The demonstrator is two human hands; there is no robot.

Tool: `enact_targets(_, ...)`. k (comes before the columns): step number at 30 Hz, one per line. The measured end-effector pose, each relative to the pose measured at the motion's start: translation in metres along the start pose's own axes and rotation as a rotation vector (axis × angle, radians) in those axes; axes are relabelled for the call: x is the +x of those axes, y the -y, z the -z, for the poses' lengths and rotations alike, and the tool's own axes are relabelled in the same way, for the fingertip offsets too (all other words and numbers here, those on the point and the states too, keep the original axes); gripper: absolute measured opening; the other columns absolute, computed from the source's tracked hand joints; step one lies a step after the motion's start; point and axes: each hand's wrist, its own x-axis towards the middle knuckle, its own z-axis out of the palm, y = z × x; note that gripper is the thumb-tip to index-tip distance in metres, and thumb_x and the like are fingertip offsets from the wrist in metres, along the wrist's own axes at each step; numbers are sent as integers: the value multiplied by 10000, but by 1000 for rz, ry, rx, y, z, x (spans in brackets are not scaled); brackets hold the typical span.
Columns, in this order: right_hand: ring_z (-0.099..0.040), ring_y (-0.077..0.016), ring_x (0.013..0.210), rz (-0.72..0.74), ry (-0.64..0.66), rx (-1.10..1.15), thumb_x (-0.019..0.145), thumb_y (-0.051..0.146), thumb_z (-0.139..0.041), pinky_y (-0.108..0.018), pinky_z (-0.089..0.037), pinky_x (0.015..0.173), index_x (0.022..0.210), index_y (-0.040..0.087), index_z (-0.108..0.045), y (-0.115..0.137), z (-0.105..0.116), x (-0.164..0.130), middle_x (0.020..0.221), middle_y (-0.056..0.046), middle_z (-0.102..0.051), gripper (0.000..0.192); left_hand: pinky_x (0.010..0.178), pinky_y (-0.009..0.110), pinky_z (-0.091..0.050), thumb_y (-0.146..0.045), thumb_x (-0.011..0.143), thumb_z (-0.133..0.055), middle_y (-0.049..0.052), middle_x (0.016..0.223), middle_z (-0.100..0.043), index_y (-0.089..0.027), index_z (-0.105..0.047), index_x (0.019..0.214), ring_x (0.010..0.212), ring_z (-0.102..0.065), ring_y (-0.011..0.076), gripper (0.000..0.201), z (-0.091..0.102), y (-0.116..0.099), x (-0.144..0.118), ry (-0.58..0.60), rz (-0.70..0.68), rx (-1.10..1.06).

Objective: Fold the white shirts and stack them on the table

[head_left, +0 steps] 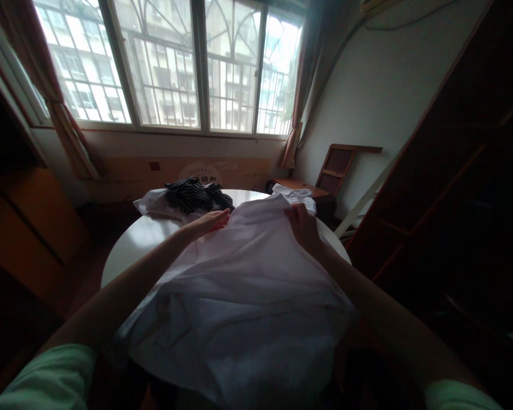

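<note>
A large white garment [256, 285], which looks like a shirt, spreads over the near half of the table and hangs past its front edge. At its far left edge, my left hand [214, 221] holds the cloth, fingers close together and pointing right. Across from it, my right hand [302, 223] is closed on the far right edge, fingers bent around the fabric. The cloth between both hands is folded and wrinkled. Part of the fingertips of each hand is hidden by the fabric.
The round white table [123, 259] also carries a black striped cloth [192, 195] on a white bundle [151, 204] at the back left, and another white cloth [294, 193] at the back right. Beyond stand a wooden chair [337, 162] and a cardboard panel [132, 171] under the window.
</note>
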Motion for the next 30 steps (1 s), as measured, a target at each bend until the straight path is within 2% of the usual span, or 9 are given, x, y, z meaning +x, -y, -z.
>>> enact_targets(2,-570,-199,667,31,-35,-26,866,487,-312,-272,-366,593,866,201,-483,-3,1,-1,703,-76,-590,333,652,277,-433,-592,737,-498,93,835,-640,-114,-603,914,732,-574,164,521,4,1,-4,215,186,-97)
enact_targets(4,-573,-193,626,90,-103,-33,866,516,-295,-270,-371,572,852,205,-481,-6,0,-3,669,-65,-589,363,706,294,-442,-555,748,-518,94,883,-653,-123,-614,951,792,-588,176,487,7,5,-6,331,288,-193)
enact_targets(10,-549,-171,490,414,-380,-8,865,523,-329,-263,-381,484,802,213,-474,-11,-1,-7,572,-22,-576,348,747,299,-438,-412,704,-640,73,787,-665,-97,-656,855,738,-588,159,349,7,9,-6,312,334,-208)
enact_targets(14,-546,-161,483,461,-390,-47,867,489,-357,-261,-393,483,801,217,-492,-14,4,-7,583,-26,-584,311,706,264,-439,-321,623,-723,45,757,-667,-104,-668,797,696,-579,135,284,12,0,-8,303,226,-190)
enact_targets(18,-536,-161,488,491,-373,-50,871,459,-361,-266,-399,497,780,217,-499,-15,8,-7,566,-27,-570,294,670,267,-444,-371,643,-695,64,756,-660,-98,-657,802,693,-576,138,318,17,-12,-9,274,144,-165)
enact_targets(21,-533,-160,496,503,-343,-47,869,455,-357,-264,-392,500,760,214,-497,-13,9,-9,556,-25,-559,299,589,232,-413,-416,669,-651,16,646,-597,-119,-615,737,615,-530,107,307,18,-21,-6,113,-41,27)
enact_targets(24,-526,-153,483,471,-299,-45,864,449,-369,-253,-370,488,769,204,-500,-9,9,-10,546,-23,-556,293,529,197,-351,-412,719,-585,-38,559,-494,-142,-537,665,540,-448,75,279,18,-28,-4,-201,-337,310)
enact_targets(27,-513,-148,470,333,-228,-41,863,450,-361,-241,-334,470,799,197,-507,-5,8,-9,538,-17,-546,299,542,189,-326,-333,778,-518,-43,595,-488,-160,-506,702,556,-426,70,190,16,-30,-6,-483,-594,572)
enact_targets(30,-509,-151,478,206,-188,-21,856,470,-351,-238,-310,471,820,192,-511,-2,8,-6,569,-21,-555,323,540,185,-308,-274,804,-484,-42,626,-494,-169,-507,749,560,-420,66,121,12,-28,-11,-577,-688,738)
